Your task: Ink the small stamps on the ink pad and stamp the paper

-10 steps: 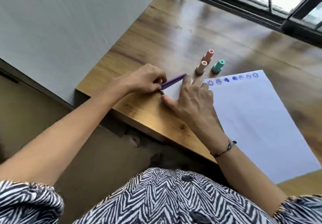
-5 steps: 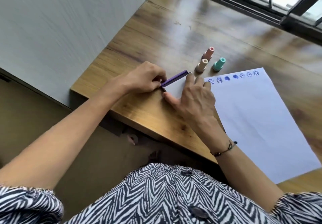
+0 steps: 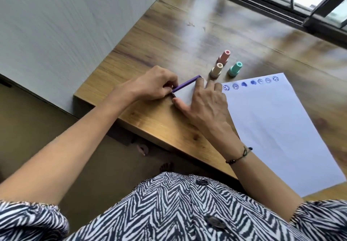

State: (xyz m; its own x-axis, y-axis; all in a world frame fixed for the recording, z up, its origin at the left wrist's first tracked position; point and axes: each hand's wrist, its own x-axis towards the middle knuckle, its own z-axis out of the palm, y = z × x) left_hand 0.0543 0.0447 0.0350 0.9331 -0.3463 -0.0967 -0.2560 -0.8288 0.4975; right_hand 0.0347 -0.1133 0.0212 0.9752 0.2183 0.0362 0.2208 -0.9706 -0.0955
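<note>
A flat ink pad (image 3: 185, 94) with a purple edge and a pale lid lies on the wooden table, left of the white paper (image 3: 272, 128). My left hand (image 3: 154, 85) pinches the pad's purple edge at its near left corner. My right hand (image 3: 204, 105) lies spread over the lid with the thumb against the pad's near side, hiding most of it. Three small stamps stand upright just beyond the pad: pink (image 3: 223, 57), beige (image 3: 216, 70) and teal (image 3: 235, 69). A row of blue prints (image 3: 253, 83) runs along the paper's far edge.
The table (image 3: 187, 34) ends at a grey wall (image 3: 56, 25) on the left and a dark window frame (image 3: 281, 6) at the back. Its front edge (image 3: 150, 133) runs diagonally just below my hands. The paper overhangs toward the near right corner.
Both hands keep the same hold on the ink pad. Only the view has shifted slightly; the stamps and paper have not moved.
</note>
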